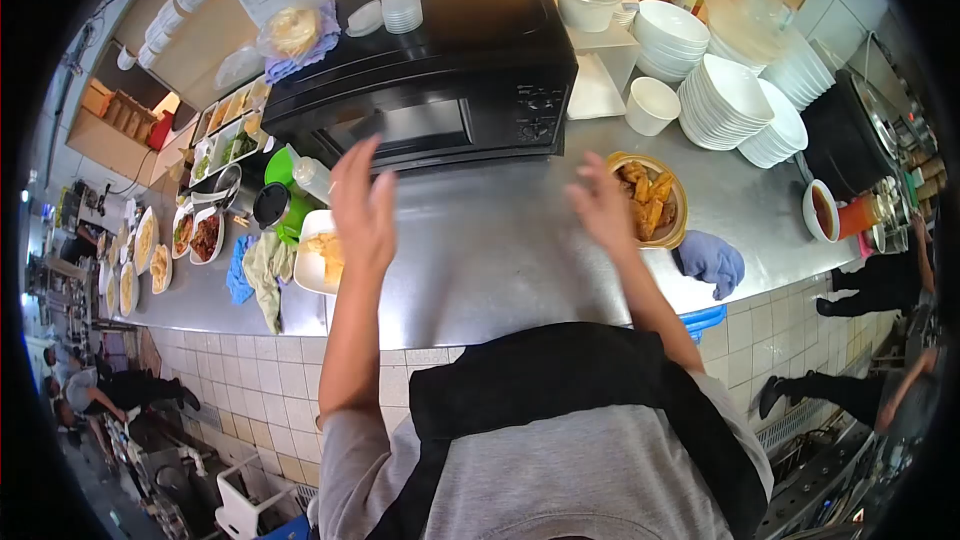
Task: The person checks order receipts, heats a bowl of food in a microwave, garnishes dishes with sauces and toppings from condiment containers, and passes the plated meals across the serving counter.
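Observation:
My left hand (362, 205) is raised over the steel counter (480, 250), its fingers apart and nothing in them. Beside it, partly behind my forearm, is a white square dish (312, 275) with pale yellow food. My right hand (602, 205) also holds nothing, fingers spread, at the left edge of a yellow-rimmed round bowl (677, 180). Browned pieces of food (652, 202) fill that bowl; whether the hand touches its rim I cannot tell. A blue-grey cloth (712, 262) lies just right of the bowl.
A black oven (420, 70) stands behind the counter. Stacked white bowls (725, 100) and a sauce bowl (822, 210) are right. Left are green containers (285, 205), cloths (268, 275) and dishes of food (206, 236). People in dark clothes appear at both sides.

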Demonstrator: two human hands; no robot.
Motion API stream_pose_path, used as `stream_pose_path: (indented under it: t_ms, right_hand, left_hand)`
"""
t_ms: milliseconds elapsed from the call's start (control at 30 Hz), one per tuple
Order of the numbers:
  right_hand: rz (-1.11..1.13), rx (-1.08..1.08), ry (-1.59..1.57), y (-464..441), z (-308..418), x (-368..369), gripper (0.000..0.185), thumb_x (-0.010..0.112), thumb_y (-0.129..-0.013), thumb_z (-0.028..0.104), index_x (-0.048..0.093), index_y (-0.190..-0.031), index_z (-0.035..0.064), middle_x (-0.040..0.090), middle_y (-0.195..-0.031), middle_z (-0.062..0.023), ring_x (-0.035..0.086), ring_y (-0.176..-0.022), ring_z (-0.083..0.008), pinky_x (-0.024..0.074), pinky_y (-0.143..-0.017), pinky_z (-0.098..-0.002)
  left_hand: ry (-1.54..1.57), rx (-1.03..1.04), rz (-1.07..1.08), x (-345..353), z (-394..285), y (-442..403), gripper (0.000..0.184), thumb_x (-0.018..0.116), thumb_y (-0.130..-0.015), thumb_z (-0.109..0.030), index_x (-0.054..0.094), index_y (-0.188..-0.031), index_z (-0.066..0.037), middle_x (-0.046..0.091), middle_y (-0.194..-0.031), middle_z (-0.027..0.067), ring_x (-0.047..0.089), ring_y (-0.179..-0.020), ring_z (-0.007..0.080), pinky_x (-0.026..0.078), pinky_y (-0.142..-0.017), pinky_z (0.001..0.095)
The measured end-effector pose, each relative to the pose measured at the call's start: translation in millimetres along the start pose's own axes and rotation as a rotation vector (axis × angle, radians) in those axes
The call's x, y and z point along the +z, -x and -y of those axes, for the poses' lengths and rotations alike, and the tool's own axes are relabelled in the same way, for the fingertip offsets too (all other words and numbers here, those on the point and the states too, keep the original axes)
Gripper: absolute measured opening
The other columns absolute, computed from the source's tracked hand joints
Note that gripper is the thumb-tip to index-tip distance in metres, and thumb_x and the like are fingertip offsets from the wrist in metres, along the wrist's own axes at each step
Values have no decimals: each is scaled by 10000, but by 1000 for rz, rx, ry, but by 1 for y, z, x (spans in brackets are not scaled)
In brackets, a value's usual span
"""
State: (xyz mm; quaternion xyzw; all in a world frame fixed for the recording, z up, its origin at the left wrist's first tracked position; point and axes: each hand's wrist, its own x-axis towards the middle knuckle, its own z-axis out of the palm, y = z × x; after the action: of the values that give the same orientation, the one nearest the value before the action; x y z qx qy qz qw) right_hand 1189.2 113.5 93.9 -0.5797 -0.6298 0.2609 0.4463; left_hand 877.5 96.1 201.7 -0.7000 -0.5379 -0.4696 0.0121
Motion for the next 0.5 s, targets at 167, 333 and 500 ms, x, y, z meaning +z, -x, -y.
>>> stream_pose_path:
  t_ms: [167, 333, 500]
  right_hand:
    - [-159, 56, 187, -56, -50, 94, 719, 746, -762, 278, 398, -1328, 6, 501, -1250, -224, 526, -1090, -352, 411, -935, -424]
    - [-216, 100, 370, -75, -46, 90, 662, 768, -714, 347, 477, -1219, 33, 568, -1137, -173, 539, -1051, -343, 397, -870, -446]
    - [-205, 163, 390, -79, -49, 93, 578, 762, -718, 328, 503, -1153, 49, 607, -1059, -153, 557, -1032, -324, 393, -839, -451]
  left_hand:
    - [-219, 281, 58, 82, -43, -80, 459, 508, -913, -336, 514, -1263, -38, 502, -1292, 179, 424, -1232, 360, 298, -1041, 457]
    - [-395, 239, 144, 120, -38, -97, 539, 416, -940, -470, 495, -1310, -87, 460, -1366, 153, 380, -1291, 332, 252, -1060, 480]
    - [-441, 299, 103, 122, -39, -95, 533, 463, -919, -464, 531, -1271, -69, 503, -1325, 161, 418, -1260, 330, 279, -1033, 462]
